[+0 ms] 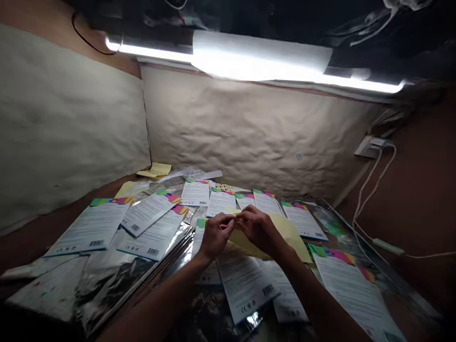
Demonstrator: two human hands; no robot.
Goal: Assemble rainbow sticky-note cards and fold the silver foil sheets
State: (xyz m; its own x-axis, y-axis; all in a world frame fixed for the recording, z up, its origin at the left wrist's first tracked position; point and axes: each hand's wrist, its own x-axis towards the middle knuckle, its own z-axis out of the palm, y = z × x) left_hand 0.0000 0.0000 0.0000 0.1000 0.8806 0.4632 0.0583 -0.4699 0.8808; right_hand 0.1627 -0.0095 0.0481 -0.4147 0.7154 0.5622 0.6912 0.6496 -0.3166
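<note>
Both my hands meet over the middle of the table. My left hand point(215, 235) is closed in a pinch at the top edge of a pale yellow sheet point(290, 232). My right hand point(258, 228) lies on the same sheet with its fingers curled at that edge, fingertips touching the left hand's. The yellow sheet rests on several white printed packets with coloured top strips point(245, 282). What exactly the fingertips pinch is too small to make out beyond the sheet's edge.
White packets point(90, 228) and silver foil bags point(107, 280) cover the table on all sides. Yellow notes point(156, 169) lie at the back by the paper-lined wall. A bright tube lamp point(260, 59) hangs overhead. White cables point(370, 190) run from a wall socket on the right.
</note>
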